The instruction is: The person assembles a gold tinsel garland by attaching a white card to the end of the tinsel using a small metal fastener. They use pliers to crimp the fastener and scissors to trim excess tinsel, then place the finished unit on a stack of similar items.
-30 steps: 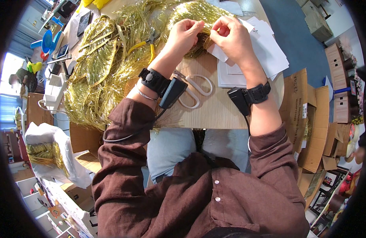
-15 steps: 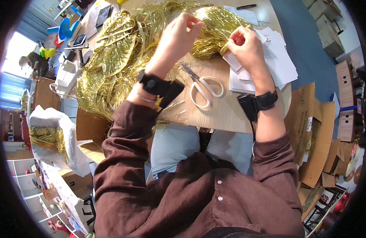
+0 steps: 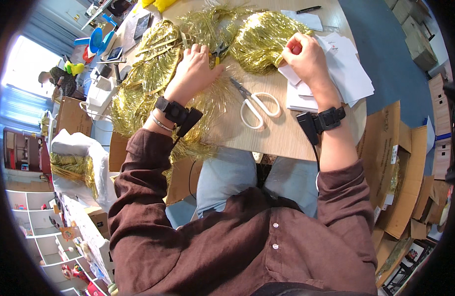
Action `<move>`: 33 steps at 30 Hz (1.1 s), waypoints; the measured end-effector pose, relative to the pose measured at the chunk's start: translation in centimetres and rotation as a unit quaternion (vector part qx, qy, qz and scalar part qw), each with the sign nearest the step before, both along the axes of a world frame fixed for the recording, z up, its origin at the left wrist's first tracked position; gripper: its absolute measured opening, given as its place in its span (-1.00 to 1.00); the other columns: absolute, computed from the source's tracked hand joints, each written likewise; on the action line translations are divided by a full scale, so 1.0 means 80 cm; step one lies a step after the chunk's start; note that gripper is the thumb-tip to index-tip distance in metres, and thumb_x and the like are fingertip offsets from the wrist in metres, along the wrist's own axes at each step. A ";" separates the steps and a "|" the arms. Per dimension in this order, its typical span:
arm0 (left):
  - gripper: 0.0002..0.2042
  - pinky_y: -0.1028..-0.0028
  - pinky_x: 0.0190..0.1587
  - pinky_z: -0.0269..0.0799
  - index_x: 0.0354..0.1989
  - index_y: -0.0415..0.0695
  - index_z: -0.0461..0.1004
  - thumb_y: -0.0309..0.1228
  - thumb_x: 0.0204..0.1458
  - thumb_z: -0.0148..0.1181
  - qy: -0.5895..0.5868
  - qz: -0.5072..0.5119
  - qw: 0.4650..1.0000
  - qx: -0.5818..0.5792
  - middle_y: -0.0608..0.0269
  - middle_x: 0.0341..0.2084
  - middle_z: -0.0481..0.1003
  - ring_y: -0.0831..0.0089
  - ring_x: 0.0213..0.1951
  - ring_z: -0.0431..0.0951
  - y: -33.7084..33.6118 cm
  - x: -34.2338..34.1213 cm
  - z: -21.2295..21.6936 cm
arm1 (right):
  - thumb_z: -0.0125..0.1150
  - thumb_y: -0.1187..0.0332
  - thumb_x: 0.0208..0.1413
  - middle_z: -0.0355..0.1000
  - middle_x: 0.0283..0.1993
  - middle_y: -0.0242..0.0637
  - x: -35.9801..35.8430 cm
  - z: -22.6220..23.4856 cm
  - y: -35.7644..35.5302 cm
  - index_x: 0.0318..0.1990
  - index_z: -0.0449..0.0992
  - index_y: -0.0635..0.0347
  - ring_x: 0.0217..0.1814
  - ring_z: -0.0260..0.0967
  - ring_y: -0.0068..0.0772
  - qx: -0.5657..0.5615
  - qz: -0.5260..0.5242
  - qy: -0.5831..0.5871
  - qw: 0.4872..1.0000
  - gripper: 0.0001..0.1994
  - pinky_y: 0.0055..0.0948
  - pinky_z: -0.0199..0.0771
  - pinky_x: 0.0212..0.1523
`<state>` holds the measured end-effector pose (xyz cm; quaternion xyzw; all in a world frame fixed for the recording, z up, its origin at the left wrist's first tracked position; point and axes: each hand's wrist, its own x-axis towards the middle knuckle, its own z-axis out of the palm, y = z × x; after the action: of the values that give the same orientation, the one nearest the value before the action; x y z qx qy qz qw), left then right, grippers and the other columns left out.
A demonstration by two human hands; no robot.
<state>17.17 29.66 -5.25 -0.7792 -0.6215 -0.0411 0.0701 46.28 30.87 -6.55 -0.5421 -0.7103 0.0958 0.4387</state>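
Observation:
A bundle of shiny gold tinsel (image 3: 261, 42) lies on the table's far middle. At its right end my right hand (image 3: 306, 56) is closed, thumb and fingers pinched on the tinsel's edge. My left hand (image 3: 194, 71), palm down with fingers apart, is over a larger pile of gold tinsel fringe (image 3: 156, 66). Just right of its fingertips lie small pliers (image 3: 218, 53) with yellow on the handle, partly among loose strands. White-handled scissors (image 3: 243, 91) rest between my hands, blades pointing away from me.
White papers (image 3: 347, 74) are stacked beside my right hand, with a black pen (image 3: 309, 9) beyond. Open cardboard boxes (image 3: 380, 148) stand at right and under the table's left edge. A white bag (image 3: 69, 143) holding tinsel sits left. Another person (image 3: 64, 81) is far left.
My left hand has moved left and nearer, away from the tinsel bundle, and its fingers have spread. The pliers now show. My right hand stays at the bundle's end.

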 end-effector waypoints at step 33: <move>-0.51 0.54 -0.33 0.52 -0.12 -0.20 0.51 0.04 0.36 -0.10 -0.489 -0.053 0.769 -0.408 0.30 -0.44 0.53 0.55 -0.47 0.55 0.015 0.102 0.029 | 0.30 0.38 -0.09 0.55 -0.46 -0.20 0.006 -0.003 0.004 -0.47 0.55 0.19 -0.27 0.51 -0.10 -0.011 0.024 0.042 0.999 -0.90 -0.20 0.54 -0.19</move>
<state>25.31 30.85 -2.91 -0.6406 -0.4878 -0.1626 -0.5703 46.77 31.18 -6.80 -0.5249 -0.7030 0.1372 0.4597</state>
